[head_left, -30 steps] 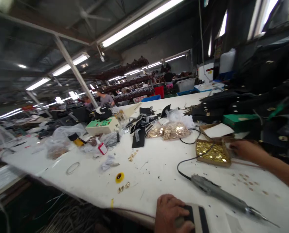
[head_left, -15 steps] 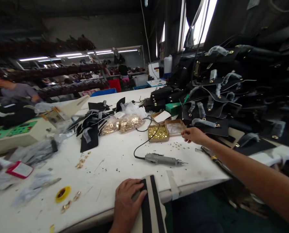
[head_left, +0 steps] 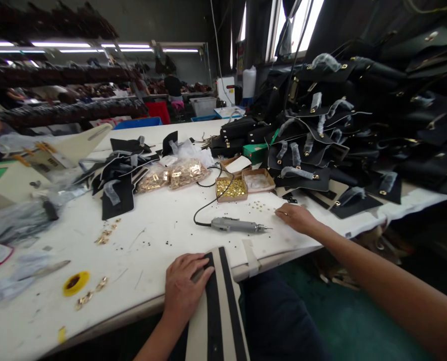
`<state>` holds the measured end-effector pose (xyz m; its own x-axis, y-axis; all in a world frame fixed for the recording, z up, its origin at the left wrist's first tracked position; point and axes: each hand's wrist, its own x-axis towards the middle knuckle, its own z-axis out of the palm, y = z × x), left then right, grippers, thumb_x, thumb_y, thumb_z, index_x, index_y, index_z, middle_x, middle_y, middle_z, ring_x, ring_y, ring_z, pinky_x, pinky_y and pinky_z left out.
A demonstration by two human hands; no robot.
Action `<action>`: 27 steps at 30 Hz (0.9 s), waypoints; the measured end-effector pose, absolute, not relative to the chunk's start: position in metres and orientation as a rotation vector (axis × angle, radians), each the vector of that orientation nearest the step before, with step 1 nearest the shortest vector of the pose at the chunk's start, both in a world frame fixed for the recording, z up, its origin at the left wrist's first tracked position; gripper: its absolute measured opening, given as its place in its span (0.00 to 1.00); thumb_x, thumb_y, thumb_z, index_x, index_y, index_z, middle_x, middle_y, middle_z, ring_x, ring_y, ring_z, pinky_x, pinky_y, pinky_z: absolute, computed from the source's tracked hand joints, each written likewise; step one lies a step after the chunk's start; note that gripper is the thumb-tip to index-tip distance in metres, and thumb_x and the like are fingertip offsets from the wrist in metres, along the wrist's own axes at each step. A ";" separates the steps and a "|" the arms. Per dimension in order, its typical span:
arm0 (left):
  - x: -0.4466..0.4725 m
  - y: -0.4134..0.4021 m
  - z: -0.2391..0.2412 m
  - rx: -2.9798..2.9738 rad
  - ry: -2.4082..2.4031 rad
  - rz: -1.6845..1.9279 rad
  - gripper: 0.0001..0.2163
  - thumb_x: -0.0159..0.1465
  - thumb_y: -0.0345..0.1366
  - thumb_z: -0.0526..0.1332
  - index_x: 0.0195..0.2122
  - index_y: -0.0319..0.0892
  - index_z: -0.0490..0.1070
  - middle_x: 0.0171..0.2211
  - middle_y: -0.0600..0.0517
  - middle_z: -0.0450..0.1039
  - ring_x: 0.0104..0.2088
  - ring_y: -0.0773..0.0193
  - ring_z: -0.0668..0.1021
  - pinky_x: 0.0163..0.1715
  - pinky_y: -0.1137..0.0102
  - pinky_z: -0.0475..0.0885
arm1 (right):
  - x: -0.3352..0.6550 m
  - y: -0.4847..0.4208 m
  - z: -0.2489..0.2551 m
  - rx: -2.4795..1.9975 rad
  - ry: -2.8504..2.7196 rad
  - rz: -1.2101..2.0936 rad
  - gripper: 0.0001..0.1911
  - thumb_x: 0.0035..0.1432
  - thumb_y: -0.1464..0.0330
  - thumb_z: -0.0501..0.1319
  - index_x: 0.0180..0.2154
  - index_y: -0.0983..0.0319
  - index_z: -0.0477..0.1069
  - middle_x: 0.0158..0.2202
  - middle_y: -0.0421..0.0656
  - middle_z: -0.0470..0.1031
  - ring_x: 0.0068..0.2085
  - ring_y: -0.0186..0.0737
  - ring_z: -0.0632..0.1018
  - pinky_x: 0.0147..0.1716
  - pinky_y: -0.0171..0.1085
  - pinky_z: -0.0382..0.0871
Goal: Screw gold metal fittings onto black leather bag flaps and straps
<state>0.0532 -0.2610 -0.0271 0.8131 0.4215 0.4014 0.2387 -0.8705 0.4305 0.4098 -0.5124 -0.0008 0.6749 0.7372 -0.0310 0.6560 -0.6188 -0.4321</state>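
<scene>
Near the table's front edge my left hand (head_left: pixel 185 286) grips a beige panel with black stripes (head_left: pixel 224 301), which overhangs the edge toward my lap. My right hand (head_left: pixel 296 218) reaches low over the table at the right, its fingers bent together; what they hold, if anything, is too small to make out. Just left of those fingertips lie several small gold rings (head_left: pixel 259 205). A grey electric screwdriver (head_left: pixel 238 225) with a black cord lies between the two hands, its bit pointing right. Behind it stands a cardboard box of gold fittings (head_left: pixel 231 189).
Black bag parts with wrapped gold hardware (head_left: pixel 313 155) are heaped at the right. Bags of gold pieces (head_left: pixel 188 174) and black leather parts (head_left: pixel 118 195) lie at the back left. Yellow tape (head_left: pixel 75 284) sits at the left front. Another person (head_left: pixel 173 90) stands in the background.
My right hand has moved from beside the boxes toward the table's front edge, where a long tool lay; that tool is now out of sight. My left hand keeps its hold. The view has shifted.
</scene>
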 end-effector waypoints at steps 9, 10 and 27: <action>0.056 -0.261 -0.027 2.632 0.509 0.700 0.08 0.64 0.45 0.68 0.42 0.52 0.82 0.47 0.53 0.82 0.50 0.50 0.78 0.52 0.53 0.69 | 0.424 -0.522 0.002 -2.449 -0.914 0.298 0.18 0.66 0.64 0.56 0.47 0.61 0.81 0.43 0.46 0.83 0.33 0.39 0.81 0.39 0.36 0.74; 0.056 -0.261 -0.027 2.634 0.507 0.704 0.08 0.64 0.45 0.67 0.42 0.52 0.82 0.47 0.53 0.82 0.50 0.50 0.78 0.52 0.53 0.69 | 0.425 -0.522 0.002 -2.446 -0.888 0.297 0.17 0.65 0.64 0.56 0.47 0.61 0.81 0.41 0.45 0.83 0.33 0.39 0.82 0.38 0.36 0.74; 0.056 -0.263 -0.025 2.636 0.530 0.692 0.08 0.64 0.45 0.67 0.42 0.52 0.82 0.48 0.52 0.82 0.50 0.50 0.78 0.51 0.54 0.69 | 0.428 -0.510 0.005 -2.419 -0.776 0.290 0.16 0.57 0.66 0.60 0.43 0.62 0.83 0.34 0.43 0.83 0.34 0.42 0.81 0.39 0.37 0.72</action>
<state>0.0560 -0.2629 -0.0247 0.8093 0.4397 0.3895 0.2618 -0.8636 0.4309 0.4275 -0.5101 0.0046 0.8077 0.5889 -0.0289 0.4638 -0.6649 -0.5855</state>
